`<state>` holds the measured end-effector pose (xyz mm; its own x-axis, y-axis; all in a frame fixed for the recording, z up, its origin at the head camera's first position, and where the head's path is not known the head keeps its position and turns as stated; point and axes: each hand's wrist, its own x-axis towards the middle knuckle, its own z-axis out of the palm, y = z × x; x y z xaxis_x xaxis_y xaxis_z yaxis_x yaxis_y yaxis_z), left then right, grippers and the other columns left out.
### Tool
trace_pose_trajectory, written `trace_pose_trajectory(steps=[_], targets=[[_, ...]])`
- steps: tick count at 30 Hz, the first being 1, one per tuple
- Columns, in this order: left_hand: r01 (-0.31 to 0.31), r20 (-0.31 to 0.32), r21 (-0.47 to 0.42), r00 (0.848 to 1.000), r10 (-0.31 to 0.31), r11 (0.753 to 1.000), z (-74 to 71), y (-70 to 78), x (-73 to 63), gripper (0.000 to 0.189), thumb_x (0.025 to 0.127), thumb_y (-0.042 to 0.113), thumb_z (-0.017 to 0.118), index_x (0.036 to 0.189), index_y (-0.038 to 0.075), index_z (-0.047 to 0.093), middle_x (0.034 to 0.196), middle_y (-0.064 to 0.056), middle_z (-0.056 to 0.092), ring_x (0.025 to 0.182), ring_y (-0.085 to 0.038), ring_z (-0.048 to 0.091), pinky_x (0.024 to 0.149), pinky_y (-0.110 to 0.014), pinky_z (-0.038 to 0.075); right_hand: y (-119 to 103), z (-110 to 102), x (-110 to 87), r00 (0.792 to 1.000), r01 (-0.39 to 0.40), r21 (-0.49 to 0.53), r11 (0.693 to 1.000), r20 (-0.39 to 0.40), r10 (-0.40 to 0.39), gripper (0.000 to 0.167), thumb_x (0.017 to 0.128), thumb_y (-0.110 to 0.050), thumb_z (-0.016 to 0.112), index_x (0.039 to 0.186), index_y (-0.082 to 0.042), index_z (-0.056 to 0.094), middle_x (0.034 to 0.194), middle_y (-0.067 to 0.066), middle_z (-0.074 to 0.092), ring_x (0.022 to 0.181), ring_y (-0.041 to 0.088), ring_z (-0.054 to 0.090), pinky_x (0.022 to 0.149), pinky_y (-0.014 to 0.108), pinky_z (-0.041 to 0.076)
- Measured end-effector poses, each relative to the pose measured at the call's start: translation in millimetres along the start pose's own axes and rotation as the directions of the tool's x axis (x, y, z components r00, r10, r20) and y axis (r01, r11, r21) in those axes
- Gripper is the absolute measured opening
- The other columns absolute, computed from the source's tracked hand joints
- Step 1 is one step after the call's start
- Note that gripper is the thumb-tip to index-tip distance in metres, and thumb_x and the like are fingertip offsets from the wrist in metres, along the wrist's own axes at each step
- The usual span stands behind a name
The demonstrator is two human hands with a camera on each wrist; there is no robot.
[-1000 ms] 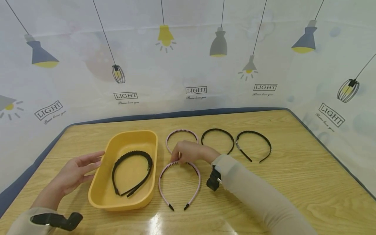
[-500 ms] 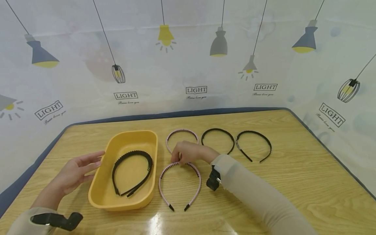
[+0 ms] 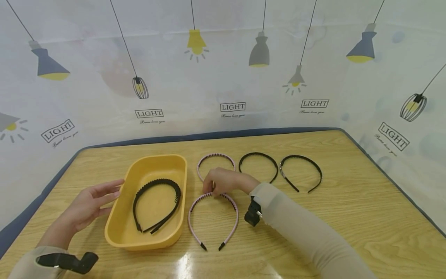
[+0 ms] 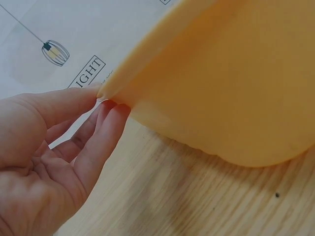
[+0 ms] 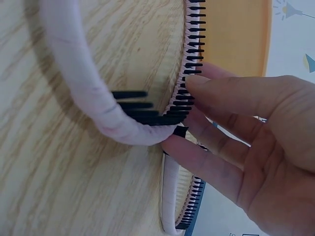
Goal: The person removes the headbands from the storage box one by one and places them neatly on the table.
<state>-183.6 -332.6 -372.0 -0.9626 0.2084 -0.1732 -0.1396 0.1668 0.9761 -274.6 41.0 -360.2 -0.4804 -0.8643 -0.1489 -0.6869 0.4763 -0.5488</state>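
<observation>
My right hand (image 3: 223, 180) pinches the top of a pink headband (image 3: 191, 217), with its two black-tipped ends pointing towards me. Black comb teeth line the inside of this pink headband (image 5: 93, 103) in the right wrist view, where my thumb and fingers (image 5: 216, 96) grip its curve. My left hand (image 3: 88, 203) has its fingers fairly straight against the left side of a yellow plastic bin (image 3: 110, 228). Those fingertips (image 4: 115, 110) meet the bin (image 4: 221, 88) right at its lip in the left wrist view. Black headbands (image 3: 159, 182) lie overlapped inside the bin.
Behind my right hand, another pink headband (image 3: 216, 155) lies on the wooden table (image 3: 348, 217), partly covered by the hand. To its right are a black headband (image 3: 258, 154) and a black headband with a shiny side ornament (image 3: 300, 157). A lamp-printed curtain (image 3: 223, 85) borders the table.
</observation>
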Motion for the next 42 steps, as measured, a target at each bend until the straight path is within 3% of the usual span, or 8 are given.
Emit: trace_pose_trajectory(steps=[13, 20, 28, 33, 42], targets=[[-0.007, 0.005, 0.002, 1.000, 0.007, 1.000, 0.0, 0.5, -0.2, 0.042, 0.094, 0.014, 0.054, 0.135, 0.017, 0.049, 0.113, 0.005, 0.047, 0.099, 0.004, 0.052, 0.080, -0.034, 0.053, -2.9, -3.9, 2.2, 1.000, 0.004, 0.034, 0.999, -0.017, -0.003, 0.023, 0.078, 0.007, 0.067, 0.099, -0.003, 0.070, 0.088, 0.007, 0.067, 0.079, 0.013, 0.061, 0.066, 0.019, 0.051], [-0.009, 0.004, 0.003, 1.000, 0.009, 1.000, -0.4, -0.3, 0.1, 0.041, 0.093, 0.014, 0.054, 0.134, 0.017, 0.050, 0.112, 0.005, 0.049, 0.098, 0.001, 0.054, 0.079, -0.034, 0.053, -12.6, -12.3, 6.0, 1.000, 0.022, -0.004, 1.000, -0.006, -0.022, 0.021, 0.085, 0.002, 0.061, 0.105, -0.001, 0.068, 0.097, 0.011, 0.065, 0.087, 0.018, 0.061, 0.070, 0.019, 0.051], [-0.005, 0.000, 0.005, 1.000, 0.005, 1.000, -1.0, -0.9, 0.6, 0.042, 0.093, 0.014, 0.055, 0.135, 0.017, 0.049, 0.112, 0.004, 0.049, 0.099, 0.001, 0.054, 0.080, -0.034, 0.053, -21.3, -18.6, 14.0, 1.000, -0.002, 0.040, 0.999, -0.004, 0.003, 0.025, 0.086, 0.003, 0.060, 0.110, -0.001, 0.066, 0.102, 0.014, 0.063, 0.089, 0.018, 0.059, 0.073, 0.022, 0.051], [-0.005, -0.001, -0.008, 1.000, 0.005, 1.000, 0.0, -1.7, 1.2, 0.040, 0.093, 0.014, 0.054, 0.133, 0.017, 0.050, 0.112, 0.002, 0.048, 0.099, 0.001, 0.053, 0.080, -0.034, 0.053, -25.9, -21.6, 20.5, 0.999, 0.035, 0.036, 0.999, -0.014, -0.035, 0.024, 0.085, 0.002, 0.061, 0.108, 0.001, 0.066, 0.102, 0.014, 0.064, 0.088, 0.017, 0.060, 0.072, 0.021, 0.051], [0.005, -0.018, 0.012, 1.000, -0.005, 1.000, -0.2, -1.5, 1.3, 0.042, 0.093, 0.016, 0.056, 0.134, 0.017, 0.049, 0.112, 0.002, 0.048, 0.098, 0.001, 0.054, 0.081, -0.035, 0.053, -37.1, -30.5, 28.4, 1.000, 0.015, -0.008, 1.000, -0.025, -0.015, 0.013, 0.086, -0.005, 0.064, 0.096, -0.002, 0.070, 0.092, 0.007, 0.066, 0.082, 0.012, 0.058, 0.071, 0.019, 0.050]])
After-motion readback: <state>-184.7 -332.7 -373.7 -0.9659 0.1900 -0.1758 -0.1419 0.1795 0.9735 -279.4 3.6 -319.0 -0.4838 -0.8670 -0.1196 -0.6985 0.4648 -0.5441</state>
